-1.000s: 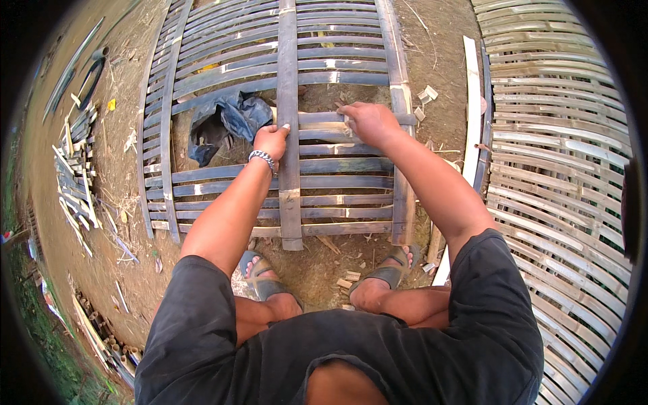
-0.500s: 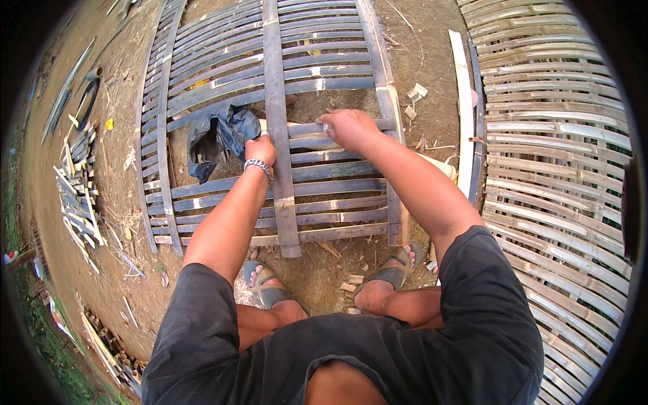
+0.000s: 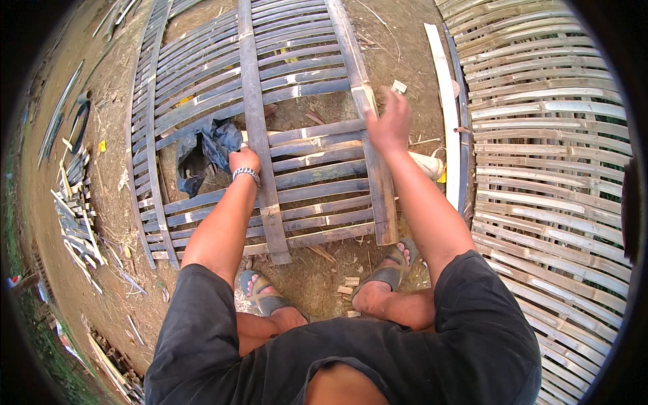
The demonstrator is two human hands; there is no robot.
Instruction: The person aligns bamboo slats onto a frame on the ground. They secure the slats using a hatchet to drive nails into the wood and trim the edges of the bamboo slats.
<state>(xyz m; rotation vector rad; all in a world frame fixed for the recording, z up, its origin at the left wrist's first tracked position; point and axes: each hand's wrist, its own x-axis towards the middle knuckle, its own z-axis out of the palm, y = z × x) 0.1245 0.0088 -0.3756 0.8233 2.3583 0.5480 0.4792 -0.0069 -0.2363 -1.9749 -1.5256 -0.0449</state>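
A dark bamboo frame (image 3: 273, 223) of slats across long rails lies before me on the dirt. My left hand (image 3: 244, 160) is closed beside its middle rail (image 3: 251, 81). A small pale end shows at the thumb, but what the fist grips is hidden. My right hand (image 3: 390, 125), somewhat blurred, is raised at the right rail (image 3: 378, 182) with its fingers apart and nothing seen in it. The top slat (image 3: 317, 131) of the near group runs between these two rails, below a wide gap. A crumpled black plastic bag (image 3: 216, 145) lies left of my left hand.
On the right stretches a large panel of pale bamboo slats (image 3: 547, 175), with a long whitish strip (image 3: 442, 101) alongside. A pale rounded piece (image 3: 428, 164) lies beyond the right rail. Split bamboo pieces (image 3: 77, 209) are heaped at the left. My sandalled feet (image 3: 266, 293) stand at the near edge.
My right hand has left the slat and moved right to the right rail, its fingers opening. My left hand stays closed by the middle rail. The whole view has shifted slightly.
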